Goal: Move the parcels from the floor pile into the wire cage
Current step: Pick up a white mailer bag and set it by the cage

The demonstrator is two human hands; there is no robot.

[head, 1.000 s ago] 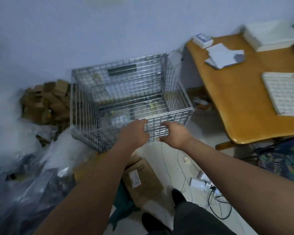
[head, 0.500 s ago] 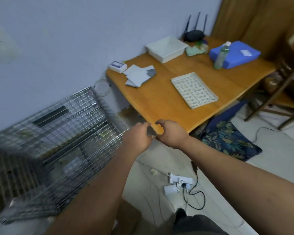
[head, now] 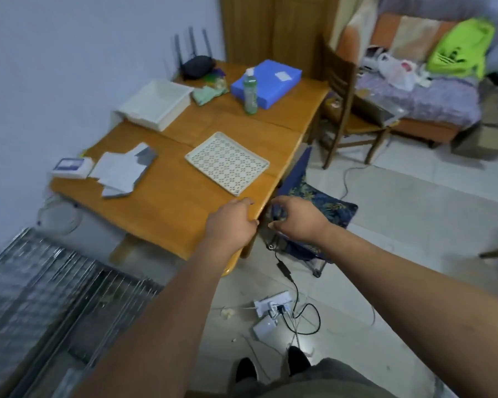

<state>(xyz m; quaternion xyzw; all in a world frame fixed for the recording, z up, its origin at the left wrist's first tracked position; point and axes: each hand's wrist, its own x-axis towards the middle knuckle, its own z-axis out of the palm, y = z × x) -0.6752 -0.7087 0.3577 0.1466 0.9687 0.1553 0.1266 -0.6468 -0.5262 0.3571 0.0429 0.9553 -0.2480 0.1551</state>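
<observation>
The wire cage (head: 41, 288) lies blurred at the lower left, on the floor by the wall. No parcel from the floor pile is in view. Both my arms reach forward, well away from the cage. My left hand (head: 232, 222) hovers over the near corner of the wooden table (head: 167, 208), fingers loosely curled and holding nothing. My right hand (head: 296, 219) hangs just to its right, past the table edge, its thumb and fingers loosely curved around nothing.
On the table lie a white perforated tray (head: 227, 162), papers, a white bin, a blue box and a bottle. A power strip (head: 273, 304) with cables lies on the floor near my feet. A patterned cushion (head: 328, 205) and a wooden chair (head: 345, 90) stand to the right.
Both hands have let go of the cage's front rim. My view has swung right, so the cage slid to the lower left and the parcel pile left the frame.
</observation>
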